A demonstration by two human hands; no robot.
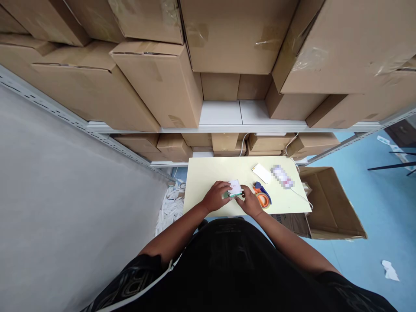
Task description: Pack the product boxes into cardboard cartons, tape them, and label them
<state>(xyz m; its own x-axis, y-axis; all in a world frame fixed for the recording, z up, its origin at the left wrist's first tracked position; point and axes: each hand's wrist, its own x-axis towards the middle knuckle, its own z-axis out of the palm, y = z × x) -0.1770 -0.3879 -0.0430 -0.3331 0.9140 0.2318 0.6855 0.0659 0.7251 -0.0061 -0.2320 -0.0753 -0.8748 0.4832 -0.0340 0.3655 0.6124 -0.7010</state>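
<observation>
Between my two hands, over the pale yellow table (203, 182), is a small white box (234, 187) with a green lower edge and faint pinkish marks on top. My left hand (217, 197) grips its left side, fingers on the top and thumb at the near edge. My right hand (249, 202) closes on the right end, fingertips at the box's edge. Just right of that hand lies an orange and blue tape dispenser (262, 196) with a roll of tape. A flat white box (261, 173) rests farther back on the table.
A blurred-out item (282, 177) with a white cable lies at the table's right. Shelves (221, 113) stacked with cardboard boxes (162, 82) stand behind. A large open carton (334, 203) sits on the blue floor at right. White paper scraps (170, 206) lie at left beside the wall.
</observation>
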